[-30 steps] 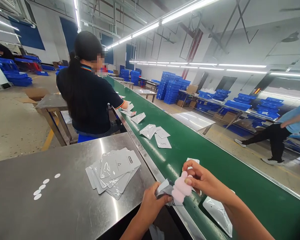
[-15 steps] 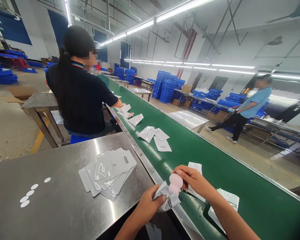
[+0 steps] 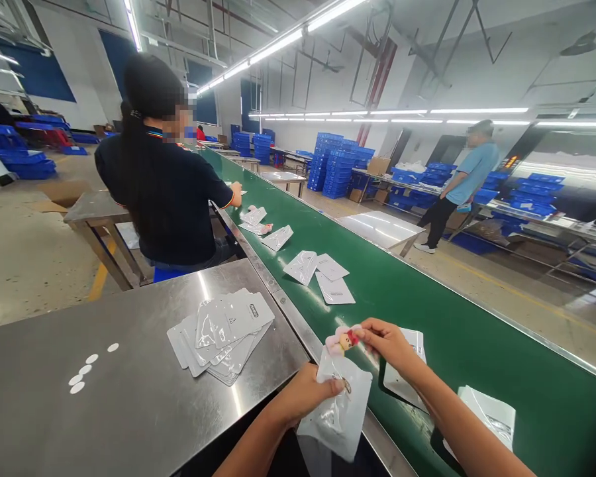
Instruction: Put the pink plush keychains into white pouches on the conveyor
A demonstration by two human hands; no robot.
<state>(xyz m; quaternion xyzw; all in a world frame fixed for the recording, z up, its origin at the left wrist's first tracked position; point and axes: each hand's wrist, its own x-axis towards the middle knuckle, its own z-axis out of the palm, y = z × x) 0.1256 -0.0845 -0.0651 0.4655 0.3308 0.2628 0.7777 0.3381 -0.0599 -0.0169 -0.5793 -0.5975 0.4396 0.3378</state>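
Note:
My left hand is closed on a glossy white pouch, its thumb pressed over the front. A small pink figure with a red bow and a yellowish face stands partly out of the pouch's top. My right hand pinches the figure by its bow side. A small metal clasp or ring shows by my left thumb; what it joins I cannot make out. To the left, a stack of flat white pouches lies fanned on the metal table.
Several white pouches lie on the green conveyor belt, some beneath my right arm. Small white discs are on the table. A seated co-worker reaches over the belt ahead. Beyond it, another person stands near blue crates.
The figure has turned from its plain pink back to its face side. The pouch has swung from crumpled and tilted to hanging flatter. The co-worker's hand has left the pouches, reaching farther ahead.

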